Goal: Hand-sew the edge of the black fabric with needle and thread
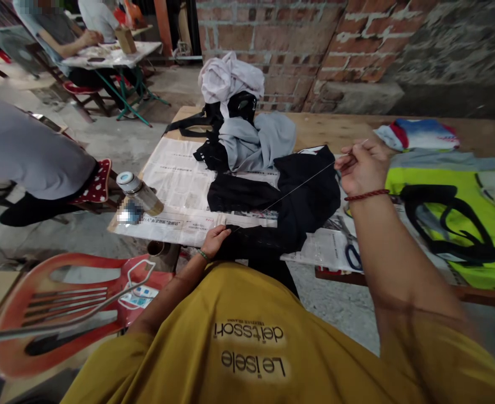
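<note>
Black trousers (308, 191) lie on the newspaper-covered table in front of me, one leg reaching toward my body. At the near end of that leg, my left hand (216, 241) pinches the cloth between thumb and fingers. My right hand (365, 165) is raised above the right side of the garment, its fingers closed on a thin needle (365, 141). A pale thread (302, 183) runs taut and slanting from the right hand down toward the cloth near my left hand. Blue-handled scissors (351, 253) lie on the newspaper below my right forearm.
A clear bottle (146, 197) stands at the table's left end. Grey cloth (260, 140) and a pale bundle (230, 78) are heaped at the back. A yellow-green garment (416, 174) lies right. A red plastic chair (15, 314) stands left; people sit beyond.
</note>
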Available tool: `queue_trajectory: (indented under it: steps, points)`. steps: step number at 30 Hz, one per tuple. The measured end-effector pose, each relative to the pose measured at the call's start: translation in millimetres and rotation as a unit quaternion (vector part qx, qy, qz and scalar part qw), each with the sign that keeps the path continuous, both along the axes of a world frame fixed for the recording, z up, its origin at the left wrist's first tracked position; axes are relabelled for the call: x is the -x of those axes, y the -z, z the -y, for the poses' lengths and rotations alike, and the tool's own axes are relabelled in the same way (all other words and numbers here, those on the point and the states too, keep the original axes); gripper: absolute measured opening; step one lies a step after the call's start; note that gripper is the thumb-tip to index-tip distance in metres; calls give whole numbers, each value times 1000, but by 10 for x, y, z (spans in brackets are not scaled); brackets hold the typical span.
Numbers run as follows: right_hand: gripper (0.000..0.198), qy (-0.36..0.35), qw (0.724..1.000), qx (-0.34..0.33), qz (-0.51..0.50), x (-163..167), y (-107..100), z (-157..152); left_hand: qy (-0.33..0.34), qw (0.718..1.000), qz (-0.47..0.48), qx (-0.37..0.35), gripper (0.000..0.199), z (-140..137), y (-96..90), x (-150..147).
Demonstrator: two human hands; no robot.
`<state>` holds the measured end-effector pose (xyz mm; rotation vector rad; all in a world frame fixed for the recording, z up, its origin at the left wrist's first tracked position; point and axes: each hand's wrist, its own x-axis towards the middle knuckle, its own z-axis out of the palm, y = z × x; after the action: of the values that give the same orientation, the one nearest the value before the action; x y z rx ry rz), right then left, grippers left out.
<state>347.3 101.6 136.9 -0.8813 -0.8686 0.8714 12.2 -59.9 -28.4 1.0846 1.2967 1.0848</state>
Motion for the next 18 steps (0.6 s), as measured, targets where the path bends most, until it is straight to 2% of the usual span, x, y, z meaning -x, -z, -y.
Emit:
queue_trajectory:
  steps: [5,9,12,15,18]
  points:
    - [8,-1,999,27,-24,-41,78,153,13,999,-40,-6,37,-5,4,-6]
    - [12,-28,999,29,3,-81,294,373,26,994,-97,-48,36,4,-13,-24]
    - [20,-24,996,76,33,-104,615,628,11,994,-87,-58,38,9,-11,-28]
    - [31,-8,986,157,55,-120,1030,950,-7,999,-36,-30,39,6,27,-20]
    - [32,32,970,220,99,-118,1437,1264,-25,1000,16,-4,37,-2,78,-20]
